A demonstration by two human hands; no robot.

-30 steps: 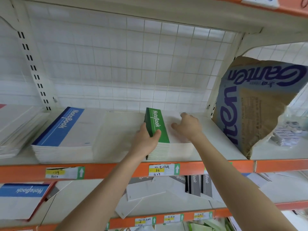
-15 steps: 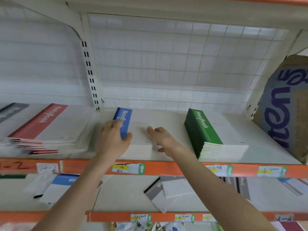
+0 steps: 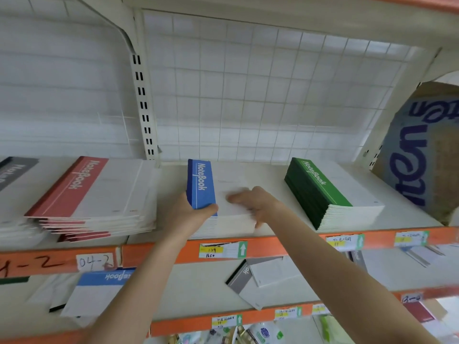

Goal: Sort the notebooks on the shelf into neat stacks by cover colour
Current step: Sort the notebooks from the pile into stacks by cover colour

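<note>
On the upper shelf (image 3: 173,242) a stack of blue-spined notebooks (image 3: 202,182) lies in the middle. My left hand (image 3: 191,217) grips its front left corner, thumb across the blue band. My right hand (image 3: 255,204) lies on the white cover to the right, fingers pointing left and blurred, thumb down the stack's front edge. A neat green-spined stack (image 3: 320,192) stands to the right. A fanned, uneven red-spined stack (image 3: 87,194) lies to the left, with a grey-spined notebook (image 3: 12,170) at the far left.
A torn brown and blue paper package (image 3: 422,155) leans at the right end of the shelf. On the shelf below lie loose blue (image 3: 104,289) and grey (image 3: 250,279) notebooks. A slotted upright post (image 3: 142,105) divides the wire-grid back panel.
Both hands left the green stack and moved left to the blue stack; since half a second ago the hands stay on it and the view has come closer.
</note>
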